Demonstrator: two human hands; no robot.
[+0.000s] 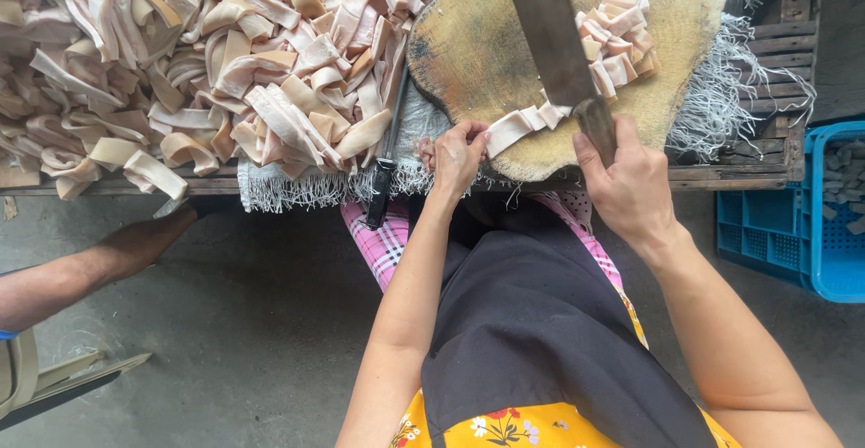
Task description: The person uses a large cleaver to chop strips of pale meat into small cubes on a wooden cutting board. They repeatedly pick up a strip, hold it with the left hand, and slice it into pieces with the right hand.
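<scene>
The right hand has its grip closed round the handle of a big cleaver, blade over the round wooden chopping block upper middle of the frame. The left hand pinches a pale, rubbery pinkish strip at the block's near edge. Best to keep those fingertips curled back from the blade and feed it evenly. Cut pieces sit behind the blade.

blue crate, spare knife, co-worker's arm
</scene>
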